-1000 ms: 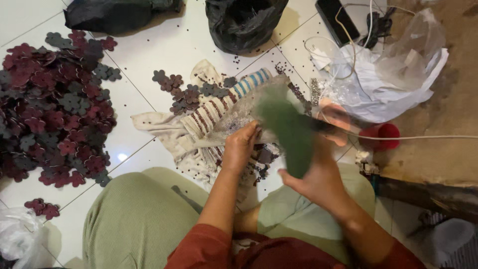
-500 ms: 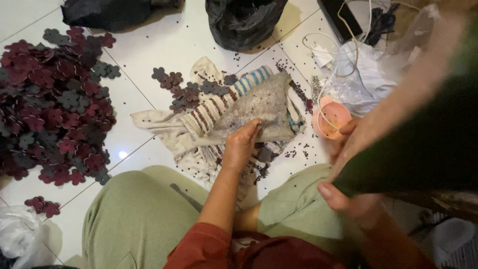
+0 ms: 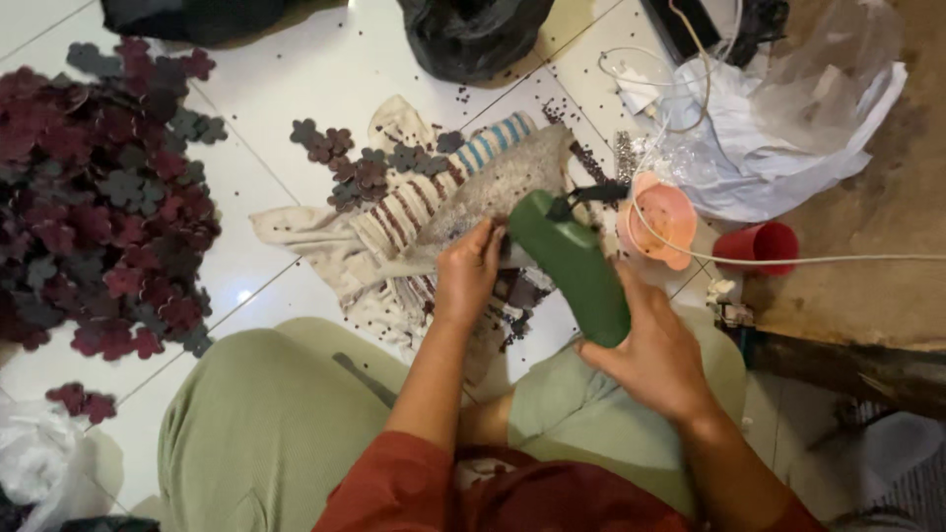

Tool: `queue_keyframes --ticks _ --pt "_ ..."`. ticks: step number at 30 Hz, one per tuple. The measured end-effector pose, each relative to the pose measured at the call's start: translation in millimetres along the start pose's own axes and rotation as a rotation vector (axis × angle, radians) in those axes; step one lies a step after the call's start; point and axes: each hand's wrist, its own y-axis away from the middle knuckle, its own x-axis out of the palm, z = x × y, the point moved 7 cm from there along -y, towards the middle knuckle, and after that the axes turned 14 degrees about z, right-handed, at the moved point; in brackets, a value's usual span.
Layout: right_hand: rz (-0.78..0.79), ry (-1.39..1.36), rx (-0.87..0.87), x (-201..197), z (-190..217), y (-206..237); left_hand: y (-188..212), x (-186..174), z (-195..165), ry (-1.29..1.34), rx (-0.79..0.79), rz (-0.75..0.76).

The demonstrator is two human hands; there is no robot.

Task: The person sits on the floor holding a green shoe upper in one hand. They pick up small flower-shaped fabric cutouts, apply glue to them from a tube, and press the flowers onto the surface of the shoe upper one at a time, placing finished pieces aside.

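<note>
While my right hand (image 3: 655, 360) wraps the green tool (image 3: 572, 264) by its lower end, its long axis slants up-left toward my left hand (image 3: 468, 271), which pinches the grey cloth piece (image 3: 498, 187) over the striped cloth (image 3: 409, 212) on the floor (image 3: 276, 89).

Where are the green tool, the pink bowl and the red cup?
Green tool (image 3: 576, 271), head view, middle of its body.
Pink bowl (image 3: 658, 219), head view, its inside.
Red cup (image 3: 759, 247), head view, its side.

Flower cutouts (image 3: 94, 197) heaped left of the cloth (image 3: 414, 222), cup (image 3: 769, 246) right, bags (image 3: 473, 34) behind.
</note>
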Motion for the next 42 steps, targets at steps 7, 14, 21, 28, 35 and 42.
queue_keyframes --ticks 7,14,21,28,35,42 --pt "0.156 0.161 0.196 18 -16 -4 3 -7 3 0.336 -0.028 -0.151" --pt "0.01 -0.202 -0.172 13 -25 -17 8 -27 9 -0.047 -0.183 -0.205" --pt "-0.029 -0.572 -0.059 14 -36 -99 -2 -4 -26 -0.472 -0.096 0.012" --pt "-0.048 -0.085 0.053 14 -41 -164 -21 0 -28 -0.411 -0.13 -0.024" --pt "0.014 -0.072 0.079 13 -72 -191 -79 -58 -6 -0.347 -0.283 -0.249" --pt "-0.13 -0.109 0.044 2 -76 -205 -163 -22 6 -0.518 -0.307 -0.104"
